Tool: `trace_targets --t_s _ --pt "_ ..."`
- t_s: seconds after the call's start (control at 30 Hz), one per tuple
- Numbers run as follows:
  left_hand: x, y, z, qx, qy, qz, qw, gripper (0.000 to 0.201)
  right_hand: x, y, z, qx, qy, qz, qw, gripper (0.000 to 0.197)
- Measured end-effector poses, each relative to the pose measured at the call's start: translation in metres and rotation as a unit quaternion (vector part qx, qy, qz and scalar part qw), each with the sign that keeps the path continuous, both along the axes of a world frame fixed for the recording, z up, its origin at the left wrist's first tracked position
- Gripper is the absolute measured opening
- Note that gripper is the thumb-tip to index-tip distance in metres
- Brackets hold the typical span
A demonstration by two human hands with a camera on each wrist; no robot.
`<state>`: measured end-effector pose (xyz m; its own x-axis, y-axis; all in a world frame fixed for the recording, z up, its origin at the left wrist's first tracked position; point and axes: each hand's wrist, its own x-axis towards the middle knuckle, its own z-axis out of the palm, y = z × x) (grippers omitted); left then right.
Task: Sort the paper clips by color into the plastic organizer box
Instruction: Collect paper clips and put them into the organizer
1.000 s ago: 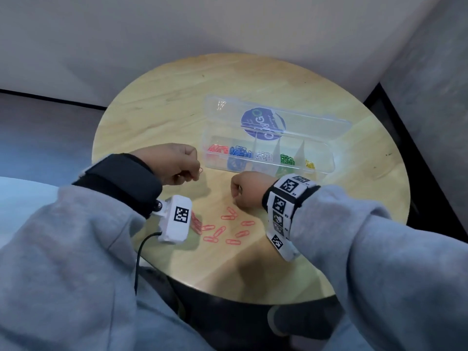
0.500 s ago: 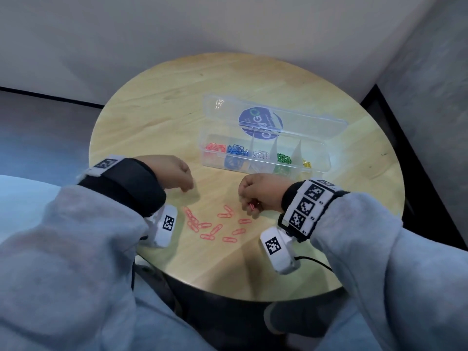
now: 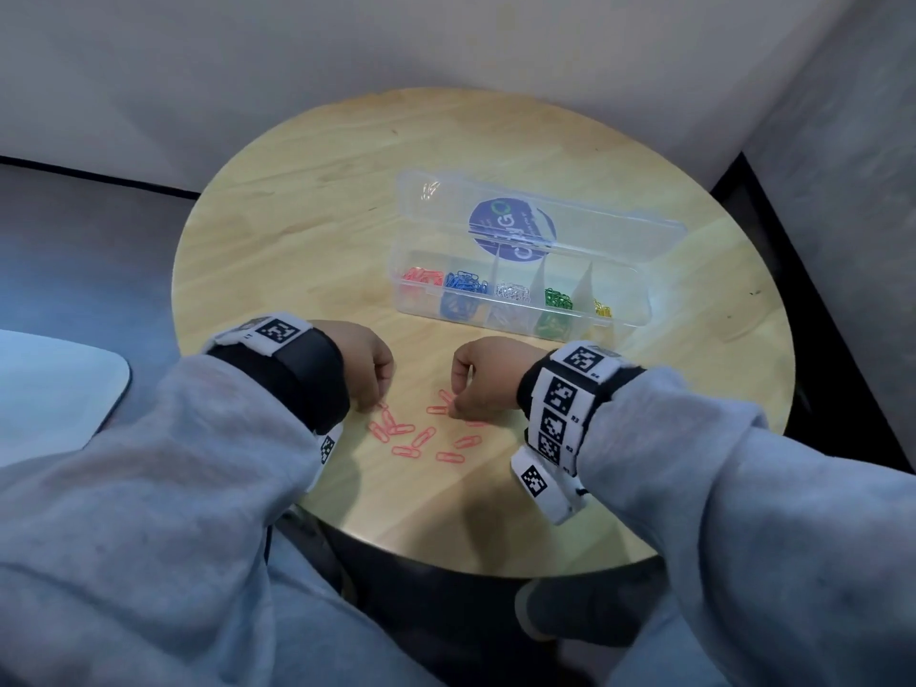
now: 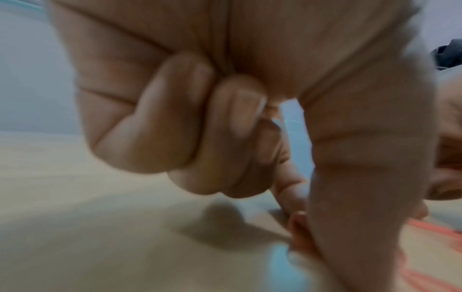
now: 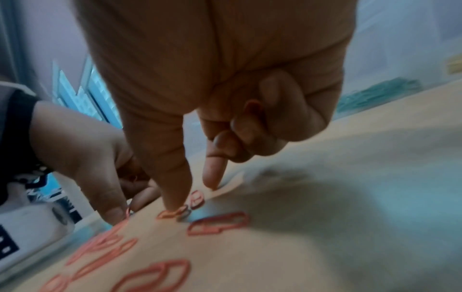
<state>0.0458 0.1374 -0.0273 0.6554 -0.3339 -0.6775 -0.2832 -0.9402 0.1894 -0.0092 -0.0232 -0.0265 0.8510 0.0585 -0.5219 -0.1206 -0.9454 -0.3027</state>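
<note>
While the loose pink wire paper clips [image 3: 421,436] lie scattered before the clear plastic organizer box [image 3: 639,309], both hands have dropped from it onto them. My right hand [image 3: 483,376] pins one clip with thumb and forefinger spread, my left hand [image 3: 369,361] pinches another (so only pink remains). Around us, the round pale wooden table [image 3: 297,230] sits in a grey corner.

Both hands [image 3: 369,361] dropped — fingertips onto loose clips [image 3: 421,436].

Both hands [image 3: 369,361] [image 3: 478,376] over pink paper clips [image 3: 421,436]
</note>
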Motion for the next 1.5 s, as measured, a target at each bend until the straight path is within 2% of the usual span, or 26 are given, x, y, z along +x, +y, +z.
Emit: trace_targets --t_s 0.13,0.23,0.33,0.4,0.5,0.57,0.67,0.73,0.8,0.87,0.93,1.03,1.1,1.27,1.4,1.5 --pt "0.001 0.004 -0.001 -0.006 0.008 0.012 1.0 0.012 0.002 0.011 0.001 -0.019 0.008 0.032 0.999 0.019" --pt "0.008 0.013 0.004 -0.072 0.06 0.066 0.993 0.017 0.002 0.016 -0.003 -0.025 0.022 0.038 0.999 0.012" --pt "0.014 0.016 0.012 -0.177 0.105 0.148 0.967 0.028 0.002 0.019 -0.006 -0.032 0.024 0.037 0.998 0.015" --pt "0.015 0.016 0.014 -0.243 0.12 0.198 0.942 0.035 0.002 0.02 -0.007 -0.032 0.027 0.033 0.999 0.011" --pt "0.015 0.017 0.016 -0.299 0.141 0.232 0.915 0.038 0.001 0.019 -0.008 -0.025 0.034 0.031 0.999 0.002" --pt "0.016 0.017 0.017 -0.326 0.146 0.254 0.899 0.035 0.002 0.013 -0.007 -0.013 0.043 0.028 0.999 0.005" --pt "0.017 0.015 0.018 -0.341 0.148 0.294 0.881 0.027 0.005 -0.004 -0.004 0.046 0.073 -0.039 0.996 0.013" --pt "0.016 0.013 0.017 -0.315 0.147 0.294 0.89 0.032 0.006 -0.015 -0.003 0.138 0.104 -0.112 0.979 0.013" --pt "0.012 0.01 0.017 -0.282 0.131 0.279 0.908 0.035 0.006 -0.024 -0.003 0.255 0.127 -0.196 0.938 0.008" --pt "0.009 0.006 0.017 -0.253 0.108 0.265 0.924 0.036 0.006 -0.033 -0.006 0.347 0.129 -0.247 0.896 0.023" --pt "0.006 0.003 0.018 -0.218 0.076 0.24 0.943 0.035 0.004 -0.038 -0.007 0.401 0.131 -0.265 0.867 0.029" --pt "0.003 0.0 0.02 -0.133 0.053 0.14 0.98 0.019 0.0 -0.043 -0.009 0.465 0.151 -0.288 0.824 0.026" --pt "0.003 0.0 0.019 -0.084 0.035 0.086 0.992 0.017 -0.003 -0.045 -0.009 0.495 0.163 -0.298 0.8 0.023" --pt "-0.005 -0.005 0.013 -0.006 0.005 -0.005 1.0 0.015 -0.004 -0.046 -0.009 0.501 0.169 -0.337 0.779 0.025" --pt "-0.01 -0.011 0.003 0.03 0.036 -0.076 0.996 0.025 -0.004 -0.048 -0.007 0.474 0.181 -0.324 0.798 0.027" --pt "-0.015 -0.014 -0.003 0.056 0.013 -0.116 0.992 0.03 -0.004 -0.046 -0.004 0.472 0.189 -0.304 0.806 0.03"
